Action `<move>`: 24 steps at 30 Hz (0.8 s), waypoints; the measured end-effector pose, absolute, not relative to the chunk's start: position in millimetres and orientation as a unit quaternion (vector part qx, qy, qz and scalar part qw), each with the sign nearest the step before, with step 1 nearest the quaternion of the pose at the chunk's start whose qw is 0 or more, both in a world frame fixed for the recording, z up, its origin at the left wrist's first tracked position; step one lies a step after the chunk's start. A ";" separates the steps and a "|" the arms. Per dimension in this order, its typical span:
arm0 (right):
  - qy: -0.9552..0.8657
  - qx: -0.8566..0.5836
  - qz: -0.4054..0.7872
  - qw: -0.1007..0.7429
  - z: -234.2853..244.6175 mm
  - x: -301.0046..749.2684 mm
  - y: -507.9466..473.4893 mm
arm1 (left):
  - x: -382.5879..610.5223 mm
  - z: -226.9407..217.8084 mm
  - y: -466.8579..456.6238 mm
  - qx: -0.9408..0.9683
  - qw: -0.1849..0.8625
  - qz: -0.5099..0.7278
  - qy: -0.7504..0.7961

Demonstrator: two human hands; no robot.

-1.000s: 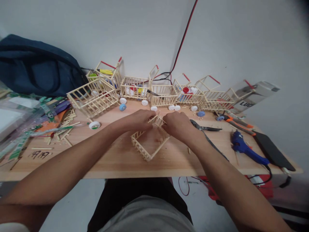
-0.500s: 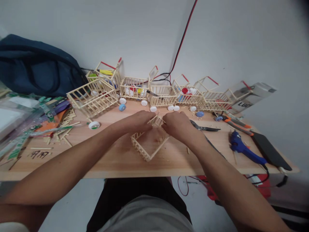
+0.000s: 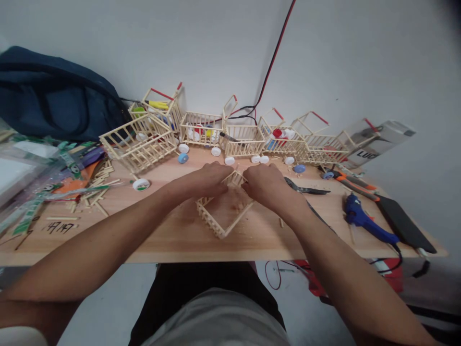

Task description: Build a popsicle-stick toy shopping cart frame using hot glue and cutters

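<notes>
One wooden-stick basket frame (image 3: 209, 220) rests on the counter (image 3: 162, 244), its far end pinched by the left hand (image 3: 215, 179) and right hand (image 3: 264, 185) (their exact grip is hidden from view). Beyond the frame stand red-handled miniature shopping carts (image 3: 244, 144); to its right lies a blue hot-glue gun (image 3: 367, 222), and to its left, loose wooden sticks (image 3: 102, 181).

The left hand (image 3: 215, 179) and right hand (image 3: 264, 185) grip the far end of the stick frame (image 3: 209, 221), one at each side. Miniature carts (image 3: 245, 154) stand along the wall (image 3: 216, 43). A blue glue gun (image 3: 370, 226) lies at right
</notes>
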State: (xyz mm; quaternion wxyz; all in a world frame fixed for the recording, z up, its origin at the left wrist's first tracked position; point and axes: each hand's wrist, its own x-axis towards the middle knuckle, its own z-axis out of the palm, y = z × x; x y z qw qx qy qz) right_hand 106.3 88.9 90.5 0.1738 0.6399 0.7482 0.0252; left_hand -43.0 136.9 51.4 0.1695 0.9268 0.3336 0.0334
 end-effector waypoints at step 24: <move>0.750 0.639 0.029 0.170 88.5 106.7 88.3 | -42.8 52.8 135.2 0.931 0.139 0.032 0.336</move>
